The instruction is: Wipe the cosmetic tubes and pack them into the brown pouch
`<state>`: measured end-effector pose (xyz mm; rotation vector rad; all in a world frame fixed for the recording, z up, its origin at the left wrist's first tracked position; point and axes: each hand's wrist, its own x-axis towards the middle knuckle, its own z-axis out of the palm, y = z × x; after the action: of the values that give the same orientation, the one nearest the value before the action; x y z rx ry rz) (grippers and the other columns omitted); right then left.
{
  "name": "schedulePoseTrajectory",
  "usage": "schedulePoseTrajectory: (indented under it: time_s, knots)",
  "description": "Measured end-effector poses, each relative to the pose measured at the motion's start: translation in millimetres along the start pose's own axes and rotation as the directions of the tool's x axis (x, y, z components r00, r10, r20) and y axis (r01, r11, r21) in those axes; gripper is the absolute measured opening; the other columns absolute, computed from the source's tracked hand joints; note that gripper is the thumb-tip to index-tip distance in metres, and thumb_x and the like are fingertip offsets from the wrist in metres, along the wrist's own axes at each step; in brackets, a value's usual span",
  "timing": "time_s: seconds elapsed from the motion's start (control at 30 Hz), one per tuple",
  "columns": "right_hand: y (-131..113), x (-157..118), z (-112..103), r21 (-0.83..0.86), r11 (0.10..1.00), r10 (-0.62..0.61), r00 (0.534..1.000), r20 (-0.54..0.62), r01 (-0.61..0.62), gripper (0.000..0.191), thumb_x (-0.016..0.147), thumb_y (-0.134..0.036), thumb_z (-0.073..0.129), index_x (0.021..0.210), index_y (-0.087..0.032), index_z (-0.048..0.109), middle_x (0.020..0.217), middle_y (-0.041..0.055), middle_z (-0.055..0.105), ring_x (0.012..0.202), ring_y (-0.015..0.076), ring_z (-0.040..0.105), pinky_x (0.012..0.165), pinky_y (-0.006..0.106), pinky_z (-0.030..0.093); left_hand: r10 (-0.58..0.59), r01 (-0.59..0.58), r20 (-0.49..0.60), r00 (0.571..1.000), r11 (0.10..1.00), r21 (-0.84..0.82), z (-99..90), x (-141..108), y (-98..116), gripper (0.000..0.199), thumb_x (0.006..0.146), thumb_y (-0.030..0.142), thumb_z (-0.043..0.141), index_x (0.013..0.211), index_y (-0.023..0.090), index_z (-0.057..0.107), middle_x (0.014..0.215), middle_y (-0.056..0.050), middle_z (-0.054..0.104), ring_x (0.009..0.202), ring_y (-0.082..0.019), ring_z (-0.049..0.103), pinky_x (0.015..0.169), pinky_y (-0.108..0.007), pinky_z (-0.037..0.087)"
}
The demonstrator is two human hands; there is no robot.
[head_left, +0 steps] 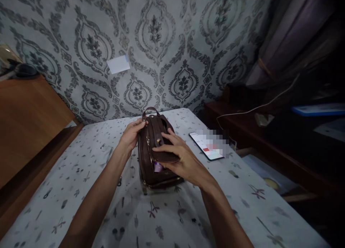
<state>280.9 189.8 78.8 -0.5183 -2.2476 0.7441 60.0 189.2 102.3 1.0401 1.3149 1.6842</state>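
A dark brown bag [147,161] with a top handle and gold zippers lies on the patterned white sheet [129,212]. My left hand [132,133] grips the bag's upper left edge near the handle, fingers pressed together around it. On the bag's right side, my right hand [179,156] has its fingers spread over the front flap, with the thumb at the flap's lower edge. Under that flap a small purple item [158,166] shows in an opening. What lies beneath my right palm is hidden.
A lit phone [206,147] lies on the sheet right of the bag. Wooden furniture [32,122] stands at the left. Along the right are a dark wooden shelf [242,129], a white cable [258,103] and a blue-edged object [318,110]. Patterned wallpaper rises behind.
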Motion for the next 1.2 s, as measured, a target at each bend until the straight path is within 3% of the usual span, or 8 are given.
schedulePoseTrajectory:
  time_s: [0.2,0.3,0.43,0.6,0.73,0.87,1.2]
  knots:
    - [-6,0,-4,-0.014,1.000,0.006,1.000,0.001,-0.006,0.035,0.079,-0.023,0.079,0.114,-0.028,0.078,0.150,0.0153,0.054,0.151,0.0393,0.032,0.117,0.064,0.032,0.083,-0.079,-0.019,0.996,0.980,0.185,1.0,15,4,0.018,0.060,0.030,0.078,0.071,0.019,0.068,0.075,0.001,0.067,0.081,-0.018,0.057,0.074,-0.027,0.041]
    - [-8,1,-5,-0.032,0.999,0.033,0.999,0.004,-0.033,0.034,0.078,-0.025,0.079,0.112,-0.027,0.079,0.150,0.0156,0.054,0.151,0.0389,0.032,0.118,0.063,0.030,0.109,-0.103,-0.005,0.994,0.957,0.269,4.8,35,8,0.022,0.056,0.020,0.078,0.075,0.020,0.067,0.074,0.003,0.064,0.078,-0.018,0.056,0.071,-0.027,0.040]
    - [-9,3,-4,-0.031,0.997,0.065,0.998,-0.008,-0.065,0.045,0.071,-0.027,0.084,0.116,-0.027,0.077,0.159,0.0149,0.041,0.152,0.0389,0.030,0.119,0.059,0.032,0.060,-0.085,0.083,0.995,0.936,0.341,17.7,66,14,0.026,0.052,0.017,0.081,0.075,0.018,0.068,0.071,0.002,0.064,0.071,-0.017,0.055,0.067,-0.027,0.040]
    - [-7,4,-3,-0.019,0.991,0.132,0.991,-0.007,-0.132,0.068,0.069,-0.025,0.083,0.135,-0.029,0.065,0.165,0.0150,0.030,0.153,0.0413,0.023,0.119,0.061,0.028,-0.049,-0.019,0.187,0.981,0.938,0.347,32.2,90,13,0.025,0.049,0.023,0.086,0.063,0.017,0.066,0.058,0.001,0.062,0.056,-0.015,0.054,0.058,-0.029,0.041]
    - [-6,4,-3,-0.024,0.992,0.126,0.992,0.008,-0.126,0.070,0.069,-0.022,0.082,0.136,-0.030,0.064,0.163,0.0139,0.035,0.154,0.0393,0.023,0.120,0.061,0.026,-0.064,0.000,0.189,0.980,0.946,0.323,34.8,94,6,0.029,0.047,0.024,0.090,0.061,0.018,0.065,0.052,0.001,0.060,0.054,-0.017,0.055,0.055,-0.029,0.042]
    - [-3,4,0,-0.015,0.993,0.116,0.993,0.013,-0.116,0.070,0.068,-0.020,0.081,0.136,-0.029,0.065,0.163,0.0150,0.034,0.154,0.0377,0.024,0.121,0.059,0.026,-0.052,0.002,0.154,0.987,0.952,0.306,34.6,94,1,0.034,0.046,0.026,0.091,0.055,0.019,0.058,0.048,0.004,0.054,0.047,-0.012,0.047,0.051,-0.027,0.036]
    - [1,4,5,0.012,0.998,0.065,0.998,-0.016,-0.065,0.058,0.074,-0.031,0.080,0.130,-0.027,0.069,0.163,0.0156,0.035,0.153,0.0381,0.026,0.121,0.062,0.027,-0.002,-0.018,0.069,0.998,0.954,0.300,38.1,92,-3,0.037,0.049,0.028,0.089,0.054,0.019,0.053,0.048,0.006,0.051,0.045,-0.009,0.043,0.049,-0.024,0.031]
